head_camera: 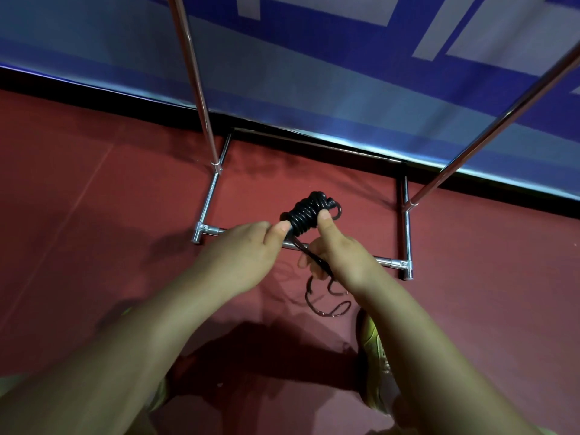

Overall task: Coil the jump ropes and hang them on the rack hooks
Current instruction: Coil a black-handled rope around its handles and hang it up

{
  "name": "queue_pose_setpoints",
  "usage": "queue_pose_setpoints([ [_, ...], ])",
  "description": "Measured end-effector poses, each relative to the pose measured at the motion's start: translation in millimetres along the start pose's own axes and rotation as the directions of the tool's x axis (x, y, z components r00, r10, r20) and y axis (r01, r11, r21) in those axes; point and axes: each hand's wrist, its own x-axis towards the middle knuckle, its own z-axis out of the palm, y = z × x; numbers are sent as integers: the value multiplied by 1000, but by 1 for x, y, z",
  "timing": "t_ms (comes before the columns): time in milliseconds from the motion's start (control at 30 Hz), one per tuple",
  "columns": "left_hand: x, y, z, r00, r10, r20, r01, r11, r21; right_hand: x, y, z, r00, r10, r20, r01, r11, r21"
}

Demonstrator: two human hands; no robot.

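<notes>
Hands' grip, left hand (243,249) and right hand (337,251) pinching coiled jump rope (306,215)

Black jump rope (306,216), mostly coiled

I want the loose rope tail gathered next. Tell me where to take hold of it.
Take the tail just below the right hand, where it hangs straight before it curls into loops near the floor. Come from the left with the left hand, which now pinches the coil; the right arm blocks the other side.
</notes>
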Motion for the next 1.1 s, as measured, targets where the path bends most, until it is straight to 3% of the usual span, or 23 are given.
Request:
queue_pose_setpoints([
  [167, 8, -8, 0, 1000, 8, -16, -6, 994, 111, 3, 3, 3, 999, -32, 44, 28, 996, 86],
  [267, 10, -12, -1, 1000, 6, 13, -8, 996, 91, 4, 6, 5, 996, -12, 92, -10, 972, 235],
  [433, 10, -15, 0, 1000, 3, 2, -4, 999, 53, 5, 11, 8, 991, -23, 135, -20, 952, 305],
  [600, 9, -12, 0, 999, 36, -24, -34, 998, 54, 2, 6, 8, 994, -110, -12, 110, 966, 235],
  [700, 12, -15, -3, 991, 40, 131, -20, 989, -148, 4, 5, 6, 979, -175, -108, 192, 965, 178],
  [767, 10, -12, -6, 960, 42, 276, 93, 884, -458, 2, 3, 4, 968, -220, -120, 238, 959, 157],
  [833, 9, -9, -12, 890, 38, 454, 274, 751, -601, -4, -1, 0, 959, -261, -106, 278, 942, 191],
  [900, 7, -7, -16, 790, 112, 603, 395, 659, -639, -8, -2, -4, 956, -279, -93, 293, 931, 219],
  [967, 5, -6, -16, 722, 188, 666, 462, 585, -666, -10, -3, -7, 950, -299, -89, 311, 924, 221],
  [1100, 2, -3, -9, 678, 252, 690, 527, 488, -696, -10, -2, -10, 939, -336, -67, 342, 912, 224],
])
